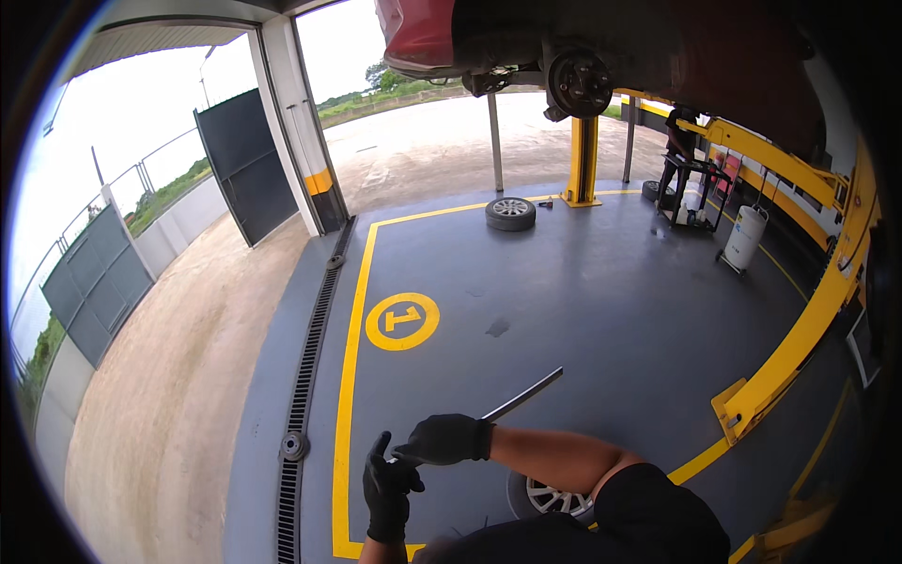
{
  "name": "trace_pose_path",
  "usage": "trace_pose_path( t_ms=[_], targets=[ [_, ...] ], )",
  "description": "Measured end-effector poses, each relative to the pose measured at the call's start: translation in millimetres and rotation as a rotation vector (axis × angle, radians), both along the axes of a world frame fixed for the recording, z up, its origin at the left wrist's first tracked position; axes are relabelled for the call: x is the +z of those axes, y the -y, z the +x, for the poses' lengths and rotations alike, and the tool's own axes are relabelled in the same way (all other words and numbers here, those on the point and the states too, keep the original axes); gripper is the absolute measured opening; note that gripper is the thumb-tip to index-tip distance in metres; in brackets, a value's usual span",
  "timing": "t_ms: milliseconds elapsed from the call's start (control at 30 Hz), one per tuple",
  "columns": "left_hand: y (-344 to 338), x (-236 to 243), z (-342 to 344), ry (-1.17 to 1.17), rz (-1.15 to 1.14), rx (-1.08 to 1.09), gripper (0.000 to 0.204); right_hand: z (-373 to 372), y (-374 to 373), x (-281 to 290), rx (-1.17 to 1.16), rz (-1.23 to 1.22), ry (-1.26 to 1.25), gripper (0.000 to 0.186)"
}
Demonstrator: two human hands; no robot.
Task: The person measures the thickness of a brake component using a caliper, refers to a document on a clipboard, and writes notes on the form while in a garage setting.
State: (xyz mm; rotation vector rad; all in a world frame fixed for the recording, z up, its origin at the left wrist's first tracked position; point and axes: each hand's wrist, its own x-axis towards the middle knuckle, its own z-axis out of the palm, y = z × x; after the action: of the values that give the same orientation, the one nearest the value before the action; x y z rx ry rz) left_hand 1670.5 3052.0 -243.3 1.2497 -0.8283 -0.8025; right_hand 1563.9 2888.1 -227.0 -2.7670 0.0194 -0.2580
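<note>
The red car (418, 33) was already raised at the top of the frame, its round dark wheel hub (580, 83) bare; no wheel was yet mounted there. At lower centre, the black-gloved right hand (443, 439) had its fingers curled around a long, straight, silver metal bar (523, 393). The black-gloved left hand (387, 491) met it, one finger raised; whether its other fingers pinched anything could not be told. A silver-spoked black-tyred wheel (511, 214) lay at upper centre, and a second silver-spoked wheel (550, 496), partly hidden by the right arm, lay at bottom centre, probably an obstacle underfoot. A curved-looking yellow steel lift post (810, 329) bounded the right.
</note>
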Motion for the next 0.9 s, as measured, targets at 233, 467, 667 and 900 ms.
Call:
trace_pose_path(
  t_ms=[233,467,667,900],
  targets=[
    [103,24,87,0.047,-0.094,-0.213,0.061,44,60,72,-0.357,0.156,-0.033,0.043],
    [228,0,149,0.464,-0.378,-0.217,0.056,60,130,113,-0.480,-0.033,0.051,0.048],
    [351,72,128,0.928,-0.914,-0.361,0.050,18,220,138,-0.425,-0.353,0.192,0.043],
    [483,70,31,-0.089,-0.515,-0.239,0.078,-70,360,153,-0.276,-0.450,0.150,0.038]
  ],
)
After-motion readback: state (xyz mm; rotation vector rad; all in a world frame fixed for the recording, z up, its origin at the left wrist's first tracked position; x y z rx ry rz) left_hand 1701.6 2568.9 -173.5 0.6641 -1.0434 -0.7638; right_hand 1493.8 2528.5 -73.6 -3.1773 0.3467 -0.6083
